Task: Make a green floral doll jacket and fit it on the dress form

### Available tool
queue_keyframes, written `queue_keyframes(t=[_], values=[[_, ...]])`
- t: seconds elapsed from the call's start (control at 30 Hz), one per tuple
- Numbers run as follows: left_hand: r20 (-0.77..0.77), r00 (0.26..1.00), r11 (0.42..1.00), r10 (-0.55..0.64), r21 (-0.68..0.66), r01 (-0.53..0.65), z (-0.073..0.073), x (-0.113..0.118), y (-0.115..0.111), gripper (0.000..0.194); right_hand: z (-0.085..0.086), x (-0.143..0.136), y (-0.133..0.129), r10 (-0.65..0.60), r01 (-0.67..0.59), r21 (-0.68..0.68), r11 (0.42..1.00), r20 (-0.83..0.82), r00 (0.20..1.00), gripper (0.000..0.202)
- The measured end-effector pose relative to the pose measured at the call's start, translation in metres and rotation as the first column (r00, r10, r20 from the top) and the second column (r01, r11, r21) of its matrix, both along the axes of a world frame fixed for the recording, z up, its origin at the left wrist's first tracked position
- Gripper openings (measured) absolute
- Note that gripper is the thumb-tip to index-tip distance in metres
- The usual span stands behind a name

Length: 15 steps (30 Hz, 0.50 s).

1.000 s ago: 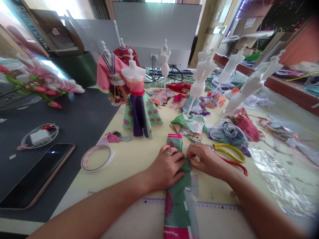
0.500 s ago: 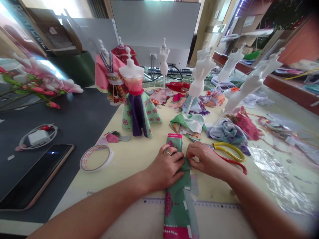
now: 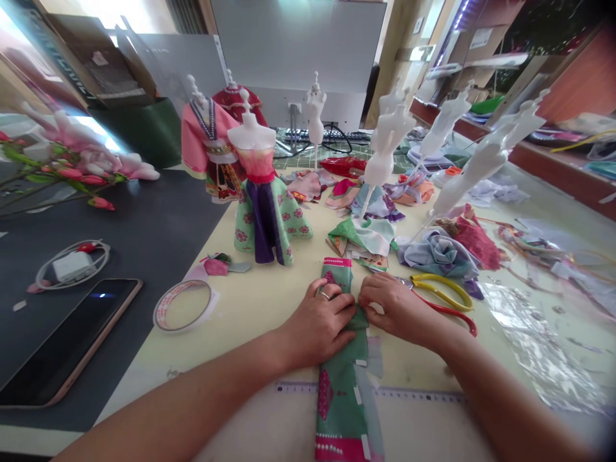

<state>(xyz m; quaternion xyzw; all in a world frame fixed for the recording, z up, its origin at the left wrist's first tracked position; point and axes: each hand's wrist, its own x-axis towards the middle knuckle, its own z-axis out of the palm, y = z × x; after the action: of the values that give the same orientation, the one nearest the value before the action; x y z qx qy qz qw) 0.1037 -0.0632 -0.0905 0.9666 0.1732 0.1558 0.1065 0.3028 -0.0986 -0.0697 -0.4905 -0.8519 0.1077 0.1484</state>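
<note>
A long strip of green fabric (image 3: 341, 398) with pink ends, white dots and dark pink motifs lies lengthwise before me. My left hand (image 3: 320, 324), a ring on one finger, rests across its middle, fingers spread and pressing it down. At its right edge my right hand (image 3: 394, 308) is closed in a pinch on a fold of the strip. Small white tabs of tape (image 3: 360, 363) sit along that edge below the hands. A sheer pale fabric (image 3: 373, 410) shows underneath. The ruler (image 3: 414, 396) crosses beneath the strip. My right fingertips are partly hidden.
Scissors with yellow and red handles (image 3: 443, 293) lie beside my right hand. A tape roll (image 3: 183, 306) and a phone (image 3: 72, 340) are leftward. Dressed doll forms (image 3: 269, 212), bare white forms (image 3: 385, 147) and fabric scraps (image 3: 368, 236) stand or lie ahead. Crinkled clear plastic (image 3: 534, 346) is rightward.
</note>
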Motion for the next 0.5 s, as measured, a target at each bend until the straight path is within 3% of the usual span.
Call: queue_keyframes(t=[0.3, 0.5], values=[[-0.010, 1.000, 1.000, 0.006, -0.020, -0.006, 0.000, 0.001, 0.000, 0.041, 0.007, -0.002, -0.003, 0.010, -0.012, 0.019, 1.000, 0.118, 0.993, 0.016], [-0.021, 1.000, 1.000, -0.002, -0.009, 0.002, -0.002, 0.001, 0.000, 0.037, 0.013, -0.001, -0.007, 0.008, -0.008, 0.004, 1.000, 0.099, 0.995, 0.021]])
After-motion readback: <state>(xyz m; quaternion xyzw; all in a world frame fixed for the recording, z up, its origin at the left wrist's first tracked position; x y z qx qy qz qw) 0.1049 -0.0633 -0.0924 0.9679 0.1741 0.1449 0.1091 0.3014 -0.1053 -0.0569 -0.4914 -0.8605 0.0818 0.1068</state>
